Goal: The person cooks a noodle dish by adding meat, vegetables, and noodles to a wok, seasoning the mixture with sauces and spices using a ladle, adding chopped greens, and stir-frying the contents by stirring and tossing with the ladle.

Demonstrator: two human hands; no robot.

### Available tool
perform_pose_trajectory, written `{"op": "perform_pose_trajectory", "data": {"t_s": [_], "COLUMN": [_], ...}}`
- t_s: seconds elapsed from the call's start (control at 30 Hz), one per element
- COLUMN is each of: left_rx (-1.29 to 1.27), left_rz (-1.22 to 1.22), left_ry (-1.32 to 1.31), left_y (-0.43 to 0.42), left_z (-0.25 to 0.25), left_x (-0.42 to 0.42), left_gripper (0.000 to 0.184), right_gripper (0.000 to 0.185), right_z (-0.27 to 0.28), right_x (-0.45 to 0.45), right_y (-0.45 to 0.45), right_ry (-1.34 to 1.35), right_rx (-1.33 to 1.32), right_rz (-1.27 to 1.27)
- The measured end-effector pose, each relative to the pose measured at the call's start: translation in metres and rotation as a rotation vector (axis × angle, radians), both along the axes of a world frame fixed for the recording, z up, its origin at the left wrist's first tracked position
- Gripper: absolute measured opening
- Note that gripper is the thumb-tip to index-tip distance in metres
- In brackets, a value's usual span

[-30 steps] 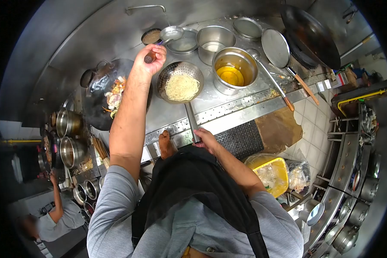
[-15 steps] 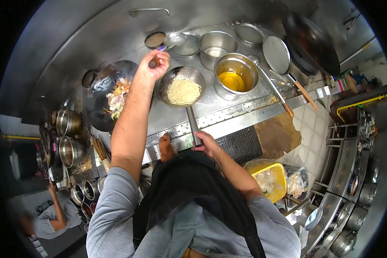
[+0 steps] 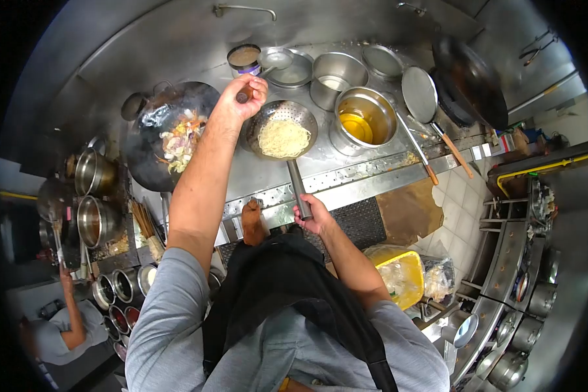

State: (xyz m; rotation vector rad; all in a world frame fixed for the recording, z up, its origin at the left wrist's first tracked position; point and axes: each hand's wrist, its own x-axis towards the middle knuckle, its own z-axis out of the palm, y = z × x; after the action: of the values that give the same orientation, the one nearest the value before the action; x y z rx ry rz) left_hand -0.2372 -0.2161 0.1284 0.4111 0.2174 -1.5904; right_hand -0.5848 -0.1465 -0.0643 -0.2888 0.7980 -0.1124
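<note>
My left hand [image 3: 251, 93] is closed round the wooden-ended handle of a ladle, with its metal bowl [image 3: 276, 59] over the far side of the counter, near a round metal lid [image 3: 297, 70]. My right hand [image 3: 315, 214] grips the long metal handle of a perforated strainer [image 3: 252, 134]. Pale noodles [image 3: 283, 138] lie in a heap inside the strainer. Left of my left forearm, a dark wok [image 3: 144, 153] holds chopped vegetables and other pieces [image 3: 181, 144], partly covered by that arm.
Right of the strainer stand a metal pot [image 3: 340, 78] and another with yellow liquid [image 3: 358, 127]. A wooden-handled skimmer [image 3: 419, 95] lies farther right. A tin [image 3: 244, 57] is at the back. At far left, another person's hand [image 3: 66, 279] holds a tool over a wok. A yellow bin [image 3: 405, 281] sits low right.
The whole view has shifted slightly, so the counter items appear farther right. Both hands keep their grips, on the ladle and on the strainer.
</note>
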Motion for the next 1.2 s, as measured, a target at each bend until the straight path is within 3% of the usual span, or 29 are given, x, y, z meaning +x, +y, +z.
{"op": "perform_pose_trajectory", "data": {"t_s": [0.1, 0.2, 0.27, 0.33, 0.4, 0.47, 0.53, 0.67, 0.73, 0.77, 0.87, 0.97, 1.07, 1.17, 1.2], "left_rx": [-0.01, -0.035, -0.068, -0.053, -0.108, -0.048, 0.014, 0.329, 0.441, 0.499, 0.711, 0.774, 0.843, 0.783, 0.759], "left_rz": [-0.005, -0.008, 0.009, 0.002, -0.02, 0.017, -0.001, -0.034, -0.037, -0.062, -0.174, -0.094, -0.171, -0.381, -0.339], "left_ry": [-0.005, -0.023, -0.015, -0.106, -0.099, -0.195, -0.33, -0.8, -1.018, -1.11, -1.408, -1.989, -1.773, -1.456, -1.596], "left_y": [0.014, 0.043, 0.074, 0.113, 0.161, 0.213, 0.268, 0.364, 0.4, 0.414, 0.457, 0.498, 0.532, 0.549, 0.553], "left_z": [0.002, 0.003, 0.003, 0.004, 0.005, 0.016, 0.027, 0.034, 0.026, 0.019, -0.028, -0.053, -0.032, 0.023, 0.005], "left_x": [0.008, 0.017, 0.027, 0.039, 0.051, 0.057, 0.067, 0.084, 0.088, 0.092, 0.106, 0.078, 0.047, 0.026, 0.026], "left_gripper": [0.008, 0.007, 0.003, 0.027, 0.027, 0.022, 0.011, 0.007, 0.02, 0.026, 0.051, 0.049, 0.048, 0.049, 0.049], "right_gripper": [0.03, 0.014, 0.017, 0.02, 0.02, 0.031, 0.024, 0.032, 0.034, 0.047, 0.035, 0.034, 0.031, 0.032, 0.032], "right_z": [0.024, 0.009, 0.014, 0.035, 0.045, 0.06, 0.084, 0.123, 0.142, 0.146, 0.155, 0.157, 0.16, 0.149, 0.15], "right_x": [0.014, 0.023, 0.028, 0.031, 0.029, 0.026, 0.028, 0.042, 0.054, 0.062, 0.088, 0.115, 0.145, 0.169, 0.174], "right_y": [0.006, 0.004, 0.009, 0.021, 0.034, 0.044, 0.055, 0.079, 0.088, 0.093, 0.101, 0.108, 0.111, 0.106, 0.105], "right_ry": [0.047, -0.016, -0.013, 0.067, 0.094, 0.118, 0.041, 0.032, 0.047, 0.07, 0.018, 0.061, 0.102, 0.051, 0.046], "right_rx": [-0.06, -0.089, -0.113, -0.206, -0.29, -0.292, -0.312, -0.398, -0.444, -0.483, -0.474, -0.541, -0.601, -0.58, -0.565], "right_rz": [-0.031, -0.003, -0.049, -0.052, -0.06, -0.083, -0.094, -0.086, -0.06, -0.053, -0.031, 0.017, 0.055, 0.074, 0.074]}}
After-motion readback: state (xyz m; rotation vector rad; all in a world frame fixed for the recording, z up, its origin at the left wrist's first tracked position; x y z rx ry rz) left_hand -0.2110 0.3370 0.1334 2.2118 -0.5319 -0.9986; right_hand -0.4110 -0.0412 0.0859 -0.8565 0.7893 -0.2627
